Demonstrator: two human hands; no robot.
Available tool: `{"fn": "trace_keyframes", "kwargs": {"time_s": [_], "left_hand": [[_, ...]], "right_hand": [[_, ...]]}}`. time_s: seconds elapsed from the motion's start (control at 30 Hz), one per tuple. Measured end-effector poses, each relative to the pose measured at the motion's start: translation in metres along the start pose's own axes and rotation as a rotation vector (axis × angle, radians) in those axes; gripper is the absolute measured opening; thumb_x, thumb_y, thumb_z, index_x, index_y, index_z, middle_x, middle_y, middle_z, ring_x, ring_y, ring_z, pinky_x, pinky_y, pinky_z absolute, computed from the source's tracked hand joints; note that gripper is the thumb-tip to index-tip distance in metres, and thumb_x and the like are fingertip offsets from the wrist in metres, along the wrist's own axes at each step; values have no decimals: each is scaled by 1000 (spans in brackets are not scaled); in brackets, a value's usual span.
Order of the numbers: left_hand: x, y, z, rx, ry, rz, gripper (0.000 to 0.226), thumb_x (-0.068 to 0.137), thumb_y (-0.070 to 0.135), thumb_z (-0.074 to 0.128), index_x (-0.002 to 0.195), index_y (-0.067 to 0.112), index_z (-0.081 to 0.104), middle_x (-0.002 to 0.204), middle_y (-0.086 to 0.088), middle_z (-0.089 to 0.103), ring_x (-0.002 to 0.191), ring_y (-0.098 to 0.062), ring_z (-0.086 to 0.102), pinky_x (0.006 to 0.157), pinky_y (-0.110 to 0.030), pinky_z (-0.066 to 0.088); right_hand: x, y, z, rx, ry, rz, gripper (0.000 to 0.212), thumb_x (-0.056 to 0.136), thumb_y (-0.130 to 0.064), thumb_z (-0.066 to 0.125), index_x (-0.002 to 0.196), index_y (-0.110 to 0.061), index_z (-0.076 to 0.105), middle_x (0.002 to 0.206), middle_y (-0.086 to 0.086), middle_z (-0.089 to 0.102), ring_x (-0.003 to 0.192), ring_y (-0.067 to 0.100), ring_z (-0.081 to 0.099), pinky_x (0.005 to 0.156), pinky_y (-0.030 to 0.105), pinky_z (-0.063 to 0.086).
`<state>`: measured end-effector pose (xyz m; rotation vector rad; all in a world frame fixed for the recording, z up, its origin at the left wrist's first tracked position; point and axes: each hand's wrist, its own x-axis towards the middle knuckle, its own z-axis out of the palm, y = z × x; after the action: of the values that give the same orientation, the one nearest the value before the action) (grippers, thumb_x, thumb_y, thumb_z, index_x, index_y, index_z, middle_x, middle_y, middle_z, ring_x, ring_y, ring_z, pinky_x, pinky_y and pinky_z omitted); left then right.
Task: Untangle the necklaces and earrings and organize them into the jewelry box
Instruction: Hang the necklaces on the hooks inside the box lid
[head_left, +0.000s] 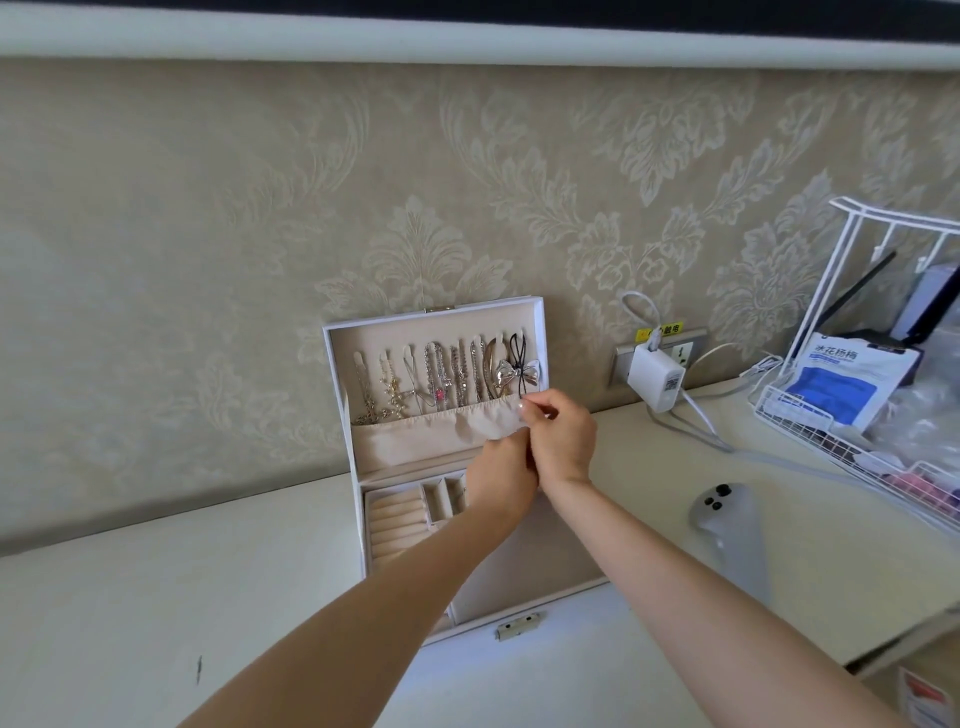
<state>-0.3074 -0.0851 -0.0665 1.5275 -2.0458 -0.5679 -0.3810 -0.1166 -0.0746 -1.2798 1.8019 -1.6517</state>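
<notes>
A white jewelry box (345, 415) stands open on the desk, its lid upright against the wall. Several necklaces (441, 376) hang from hooks inside the lid, their ends tucked into a beige fabric pouch (415, 436). A silver bow piece on a black cord (511, 375) hangs at the right end. My right hand (563, 439) pinches the pouch's top edge below the bow. My left hand (501, 475) grips the pouch fabric just below it. Ring rolls (397, 525) and small compartments (444, 499) show in the box's base; my arms hide the rest.
A white charger (655, 379) is plugged into a wall socket, its cable trailing over the desk. A grey controller (724, 519) lies to the right of the box. A white wire rack (852, 436) with a blue and white packet (836, 384) stands at far right.
</notes>
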Motion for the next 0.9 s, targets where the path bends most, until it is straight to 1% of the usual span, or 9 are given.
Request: {"fn": "trace_keyframes", "kwargs": {"time_s": [0.17, 0.3, 0.37, 0.47, 0.53, 0.63, 0.73, 0.8, 0.9], "left_hand": [[-4, -9, -8, 226, -81, 82, 21, 85, 14, 49, 98, 17, 66, 99, -7, 67, 95, -30, 58, 63, -29, 34], [-5, -20, -18, 275, -18, 98, 20, 90, 27, 47, 96, 21, 66, 97, -7, 67, 93, -29, 60, 70, -30, 42], [-3, -23, -27, 139, 75, 34, 18, 89, 26, 47, 89, 21, 65, 88, -7, 66, 83, -29, 60, 69, -31, 44], [3, -23, -45, -319, 155, -164, 22, 91, 21, 47, 75, 18, 61, 69, -2, 61, 66, -18, 54, 60, -28, 40], [8, -22, -55, -611, 217, -287, 28, 94, 21, 48, 70, 16, 61, 65, 2, 58, 64, -12, 49, 60, -25, 36], [14, -26, -58, -827, 346, -389, 30, 95, 20, 50, 68, 15, 60, 65, 2, 59, 68, -12, 49, 67, -26, 38], [19, -31, -54, -829, 393, -392, 25, 95, 22, 50, 78, 10, 63, 72, 0, 63, 77, -18, 56, 79, -30, 43], [22, -36, -48, -543, 426, -355, 24, 94, 26, 50, 91, 9, 66, 88, -3, 65, 90, -23, 57, 81, -33, 45], [21, -44, -43, -28, 493, -232, 22, 93, 27, 52, 97, 13, 68, 104, -5, 62, 105, -26, 48, 84, -37, 43]], "right_hand": [[5, -5, 2, 73, 7, 156, 4, 74, -3, 71, 73, -6, 69, 79, 8, 70, 76, 18, 60, 77, 32, 47], [12, -11, 1, 110, -70, 313, 22, 69, 4, 73, 62, -13, 60, 69, 1, 65, 72, 14, 58, 71, 24, 43], [16, -11, 0, 168, -61, 385, 28, 69, 11, 70, 62, -13, 57, 68, 3, 66, 68, 17, 60, 68, 27, 49], [13, -12, -2, 382, -29, 498, 22, 74, 14, 67, 73, -6, 57, 75, 14, 64, 54, 23, 60, 46, 26, 53], [10, -11, 0, 484, 8, 524, 19, 77, 15, 64, 85, 0, 58, 76, 13, 61, 47, 19, 59, 40, 22, 51], [8, -1, 5, 389, 54, 360, 14, 78, 14, 62, 80, 1, 62, 71, 11, 61, 39, 12, 57, 42, 26, 52], [8, 12, 8, -100, -4, -88, 18, 77, 12, 56, 73, -2, 66, 71, 11, 66, 64, 27, 62, 59, 39, 51], [10, 15, 7, -374, -42, -329, 20, 76, 13, 54, 78, -2, 67, 78, 14, 65, 72, 33, 59, 59, 36, 46], [13, 16, 5, -558, 6, -562, 15, 69, 9, 68, 75, -4, 68, 74, 12, 60, 68, 34, 58, 52, 34, 48]]}}
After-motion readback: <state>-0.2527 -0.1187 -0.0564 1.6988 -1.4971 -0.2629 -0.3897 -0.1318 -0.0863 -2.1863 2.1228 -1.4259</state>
